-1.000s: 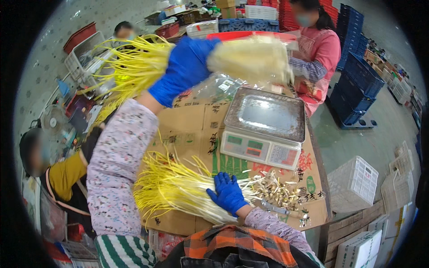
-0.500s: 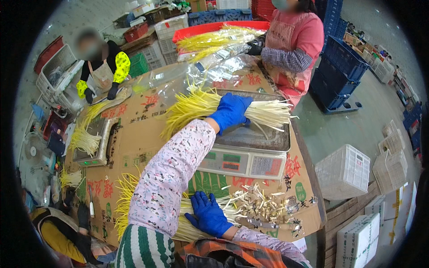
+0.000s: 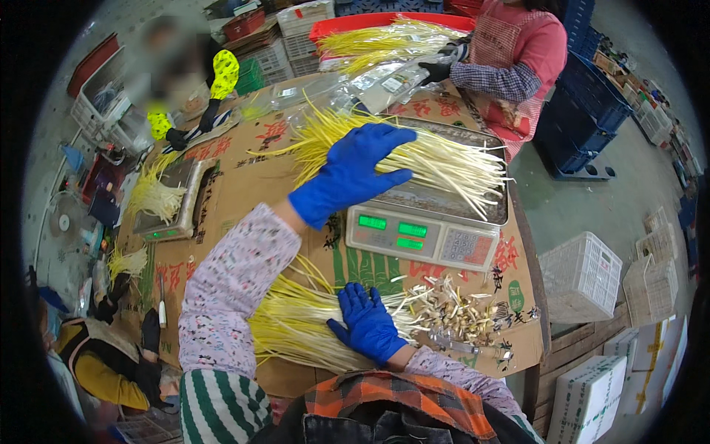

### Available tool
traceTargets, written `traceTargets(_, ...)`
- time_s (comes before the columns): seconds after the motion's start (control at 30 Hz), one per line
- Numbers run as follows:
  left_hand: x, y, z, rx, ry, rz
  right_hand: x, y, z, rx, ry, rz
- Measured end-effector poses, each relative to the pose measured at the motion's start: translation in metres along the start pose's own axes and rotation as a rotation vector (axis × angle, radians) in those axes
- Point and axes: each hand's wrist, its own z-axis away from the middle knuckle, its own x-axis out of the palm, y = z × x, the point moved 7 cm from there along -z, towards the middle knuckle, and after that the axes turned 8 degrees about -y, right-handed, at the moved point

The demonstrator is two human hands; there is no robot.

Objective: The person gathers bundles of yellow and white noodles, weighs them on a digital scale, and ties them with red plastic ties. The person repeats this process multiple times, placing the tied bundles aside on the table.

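A bundle of long blanched shoots, yellow-leaved with white stems, lies across the metal pan of a digital scale. Over the leafy part of it is my left hand, in a blue glove, thumb and fingers apart and not wrapped round the shoots; whether it touches them I cannot tell. Closer to me, a second heap of the same shoots rests on the cardboard. My right hand, also blue-gloved, lies on its white stems with fingers spread. Beside the stems is a pile of cut-off ends.
A knife-like tool lies by the cut ends. At left is a smaller scale with shoots. Across the table a person in a checked apron holds a plastic bag; two others work at left. White crates stand right of the table.
My left hand has loosened from the bundle on the scale and drawn back toward its leafy side. The scale's reddish display is now green. My right hand stays on the lower heap.
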Motion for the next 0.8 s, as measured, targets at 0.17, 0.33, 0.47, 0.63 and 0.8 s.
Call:
traceTargets(0.17,-0.031,-0.011,0.097,-0.215,0.04,0.139,-0.005,-0.003,0.003,-0.013,0.023,0.026)
traceTargets(0.33,-0.029,-0.016,0.177,-0.41,0.135,0.23,-0.005,-0.003,0.002,-0.003,-0.069,0.039)
traceTargets(0.47,-0.018,-0.014,0.213,-0.451,0.173,0.282,-0.003,-0.002,0.001,0.002,-0.105,0.055)
traceTargets(0.63,-0.003,0.0,0.228,-0.527,0.173,0.348,-0.014,-0.002,0.002,-0.008,-0.056,-0.003)
traceTargets(0.8,0.016,0.019,0.243,-0.539,0.216,0.473,-0.122,0.041,-0.008,-0.119,0.404,-0.506)
